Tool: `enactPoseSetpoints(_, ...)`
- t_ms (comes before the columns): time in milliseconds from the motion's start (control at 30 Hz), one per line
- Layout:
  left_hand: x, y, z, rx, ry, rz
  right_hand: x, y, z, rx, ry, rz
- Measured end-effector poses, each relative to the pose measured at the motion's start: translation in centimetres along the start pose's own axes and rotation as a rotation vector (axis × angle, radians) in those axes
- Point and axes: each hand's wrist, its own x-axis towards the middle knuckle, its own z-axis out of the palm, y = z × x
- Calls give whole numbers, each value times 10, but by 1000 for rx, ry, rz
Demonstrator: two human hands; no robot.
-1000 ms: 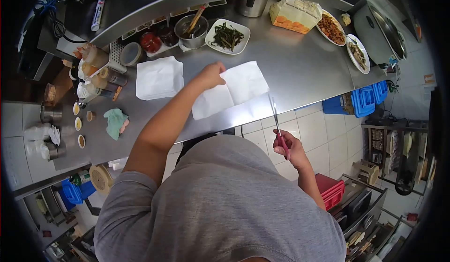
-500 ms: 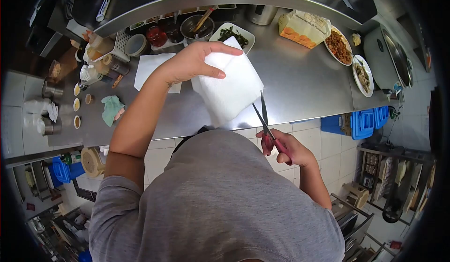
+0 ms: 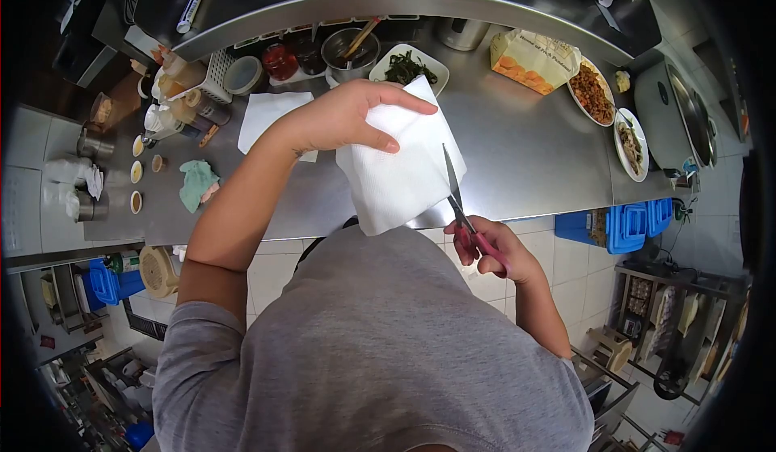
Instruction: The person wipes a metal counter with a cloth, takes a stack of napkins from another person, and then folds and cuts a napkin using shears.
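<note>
My left hand (image 3: pixel 360 118) grips a white paper towel (image 3: pixel 396 177) by its upper part, thumb and fingers closed over it. The sheet hangs above the counter's front edge. In my right hand (image 3: pixel 489 248) is a pair of scissors (image 3: pixel 456 197) with red handles, pointing up and away from me. One blade lies over the front of the paper at its right edge; the other is mostly hidden behind it. Another white sheet (image 3: pixel 263 116) rests on the counter, partly under my left forearm.
Behind the paper stand a white dish of dark greens (image 3: pixel 408 68) and a metal pot (image 3: pixel 349 52). To the right are a printed carton (image 3: pixel 533 62) and two plates of food (image 3: pixel 592 95). A green cloth (image 3: pixel 196 183) lies left on the steel counter (image 3: pixel 533 157); a shelf edge (image 3: pixel 388 1) overhangs the back.
The scissors have moved up onto the right edge of the paper, with the blades now around it. My left hand still holds the paper; the whole view has shifted slightly.
</note>
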Motion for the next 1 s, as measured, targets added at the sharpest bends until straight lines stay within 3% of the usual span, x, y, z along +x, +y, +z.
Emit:
enactPoseSetpoints(567, 1, 7, -3, 43, -3, 15, -2, -5, 7, -28, -23, -9)
enactPoseSetpoints(1000, -4, 8, -6, 16, 32, -6, -3, 5, 5, -50, 89, -15)
